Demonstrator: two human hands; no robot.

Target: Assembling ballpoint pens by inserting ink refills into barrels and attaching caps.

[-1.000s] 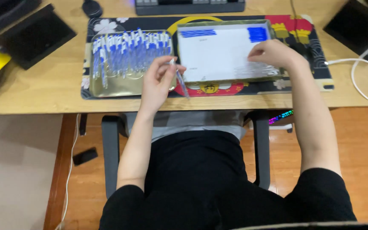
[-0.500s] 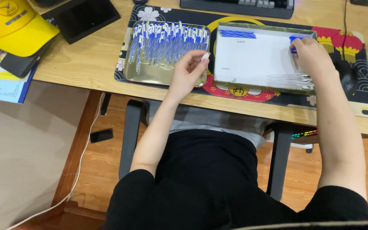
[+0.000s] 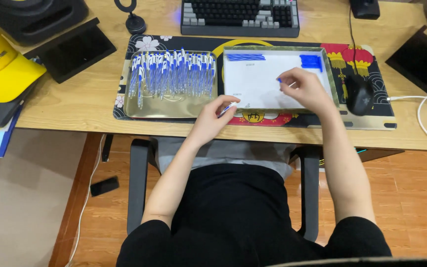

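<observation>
Left hand [image 3: 212, 117] pinches a blue-white pen [image 3: 227, 107] at table's near edge; right hand [image 3: 306, 88] holds a blue cap [image 3: 279, 79] over white tray [image 3: 268, 101]. Capping step; alignment needed.

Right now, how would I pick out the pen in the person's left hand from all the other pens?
On the patterned desk mat sit two shallow trays. The left tray holds a row of blue and white pens. The held pen is the lone one outside that row, pinched in the left hand at the gap between the trays.
</observation>
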